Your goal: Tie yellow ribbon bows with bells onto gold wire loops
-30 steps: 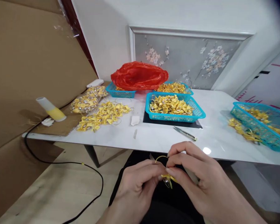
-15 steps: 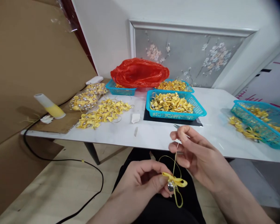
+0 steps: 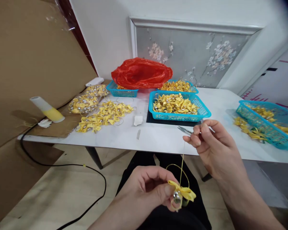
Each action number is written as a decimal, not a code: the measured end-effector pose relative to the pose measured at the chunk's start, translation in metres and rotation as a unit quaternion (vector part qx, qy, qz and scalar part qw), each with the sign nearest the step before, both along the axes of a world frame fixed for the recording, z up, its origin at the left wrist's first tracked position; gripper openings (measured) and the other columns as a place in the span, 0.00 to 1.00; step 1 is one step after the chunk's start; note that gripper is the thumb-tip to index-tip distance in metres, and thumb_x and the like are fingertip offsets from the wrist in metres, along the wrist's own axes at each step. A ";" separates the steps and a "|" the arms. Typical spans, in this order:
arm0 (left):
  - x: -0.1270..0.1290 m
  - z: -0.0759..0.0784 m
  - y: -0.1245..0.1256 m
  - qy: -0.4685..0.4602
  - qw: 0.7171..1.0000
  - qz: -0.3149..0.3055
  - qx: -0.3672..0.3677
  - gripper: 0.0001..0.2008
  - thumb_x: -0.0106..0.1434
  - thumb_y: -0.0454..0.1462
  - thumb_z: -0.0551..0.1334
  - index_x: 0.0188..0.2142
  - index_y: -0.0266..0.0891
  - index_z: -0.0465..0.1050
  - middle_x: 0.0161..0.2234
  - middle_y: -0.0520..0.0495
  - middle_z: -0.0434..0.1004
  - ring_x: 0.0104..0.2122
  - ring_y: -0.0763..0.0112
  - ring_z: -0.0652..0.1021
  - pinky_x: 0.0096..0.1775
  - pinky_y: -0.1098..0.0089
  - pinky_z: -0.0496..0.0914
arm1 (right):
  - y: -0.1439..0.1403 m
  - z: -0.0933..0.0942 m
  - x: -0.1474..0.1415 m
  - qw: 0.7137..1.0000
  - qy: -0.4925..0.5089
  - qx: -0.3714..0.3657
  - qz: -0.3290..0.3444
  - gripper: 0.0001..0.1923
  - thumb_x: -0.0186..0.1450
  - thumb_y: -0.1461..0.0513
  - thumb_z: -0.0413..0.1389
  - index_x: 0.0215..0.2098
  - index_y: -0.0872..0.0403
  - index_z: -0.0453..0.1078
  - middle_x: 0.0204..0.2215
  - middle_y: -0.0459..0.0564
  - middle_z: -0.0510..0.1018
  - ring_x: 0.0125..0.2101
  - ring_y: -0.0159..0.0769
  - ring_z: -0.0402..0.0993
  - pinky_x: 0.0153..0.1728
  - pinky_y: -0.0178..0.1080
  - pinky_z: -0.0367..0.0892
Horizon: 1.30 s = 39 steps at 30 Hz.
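A tube (image 3: 47,109) leaned at the far left, on cardboard (image 3: 68,126). Next along the tabletop (image 3: 117,137) came bagged bows (image 3: 88,99), a bow pile (image 3: 105,116) and a paper scrap (image 3: 138,120), with a red bag (image 3: 141,73) behind.

Below the tabletop's near edge, the left hand (image 3: 150,187) had its grip closed on a yellow bow (image 3: 188,194), thumb and forefinger pinching the left side. The bow hung above the person's lap, its bell (image 3: 176,195) just beside the thumb tip. A cord (image 3: 182,167) rose straight from it to the right hand (image 3: 215,142), whose grip was drawn together, apparently on the cord's upper end — though that end was too fine to make out.

The bow looked light and soft, likely to crush under a hard pinch; the bell was probably hard and slick. The ribbon's middle, close to the knot, seemed the best place to hold — the loops would likely bend out of shape. The cord looked thin and limp, so best pinched near its tip.

Snips (image 3: 184,130) showed beyond the right fingers, partly hidden. A filled basket (image 3: 179,118) stood behind them, and another basket (image 3: 261,124) at the far right.
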<state>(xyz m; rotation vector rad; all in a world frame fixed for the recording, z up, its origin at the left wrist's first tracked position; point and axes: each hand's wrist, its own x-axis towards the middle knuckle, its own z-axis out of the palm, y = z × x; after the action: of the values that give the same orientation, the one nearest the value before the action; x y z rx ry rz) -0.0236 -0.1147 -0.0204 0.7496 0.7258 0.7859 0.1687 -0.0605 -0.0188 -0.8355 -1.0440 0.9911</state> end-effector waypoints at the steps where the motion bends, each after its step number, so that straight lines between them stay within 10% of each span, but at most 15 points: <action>1: 0.000 0.000 0.000 -0.003 1.000 -0.002 -0.004 0.10 0.54 0.40 0.75 0.31 0.35 0.82 0.25 0.50 0.82 0.23 0.78 0.79 0.29 0.78 0.73 | 0.002 -0.002 0.003 1.000 -0.019 0.014 -0.019 0.09 0.68 0.57 0.58 0.34 0.50 0.63 0.30 0.39 0.69 0.22 0.24 0.65 0.43 0.47 0.78; 10: -0.002 0.004 -0.002 -0.005 0.999 0.003 -0.032 0.12 0.52 0.41 0.76 0.31 0.34 0.81 0.23 0.49 0.81 0.21 0.77 0.79 0.27 0.78 0.74 | 0.012 -0.030 0.032 0.971 -0.165 0.037 -0.168 0.08 0.68 0.58 0.58 0.36 0.50 0.64 0.24 0.38 0.68 0.23 0.29 0.66 0.42 0.41 0.75; 14: 0.000 0.006 0.001 0.042 0.998 0.046 0.008 0.10 0.54 0.39 0.74 0.30 0.34 0.80 0.24 0.50 0.80 0.22 0.78 0.78 0.27 0.79 0.73 | -0.027 -0.013 0.030 0.977 -0.210 0.001 -0.039 0.04 0.70 0.59 0.55 0.39 0.50 0.65 0.30 0.42 0.72 0.18 0.26 0.67 0.19 0.32 0.67; 18: 0.001 0.006 0.002 0.093 0.988 0.086 0.089 0.08 0.58 0.37 0.71 0.38 0.40 0.79 0.25 0.53 0.79 0.24 0.77 0.77 0.29 0.77 0.72 | -0.062 0.007 0.015 0.922 -0.351 -0.041 0.160 0.09 0.72 0.59 0.49 0.43 0.51 0.70 0.25 0.43 0.71 0.19 0.28 0.67 0.18 0.30 0.63; 29: 0.003 0.012 -0.009 0.165 0.975 0.088 0.120 0.11 0.55 0.41 0.73 0.35 0.41 0.79 0.31 0.51 0.78 0.32 0.71 0.77 0.35 0.76 0.71 | -0.062 -0.006 -0.007 0.927 -0.349 0.045 0.130 0.09 0.70 0.68 0.51 0.35 0.52 0.70 0.28 0.44 0.72 0.27 0.29 0.69 0.27 0.31 0.65; 39: -0.003 0.002 0.004 0.053 0.997 -0.004 0.058 0.07 0.58 0.34 0.72 0.38 0.41 0.80 0.30 0.53 0.81 0.28 0.78 0.80 0.34 0.78 0.75 | -0.062 -0.007 -0.005 0.948 -0.277 -0.050 0.148 0.09 0.69 0.64 0.54 0.30 0.52 0.71 0.24 0.42 0.72 0.23 0.28 0.68 0.23 0.30 0.63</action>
<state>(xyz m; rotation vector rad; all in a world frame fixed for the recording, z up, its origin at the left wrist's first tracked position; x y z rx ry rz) -0.0266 -0.1106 -0.0180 0.9034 0.7766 0.7908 0.1636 -0.1222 -0.0254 -1.0961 -1.6471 1.0927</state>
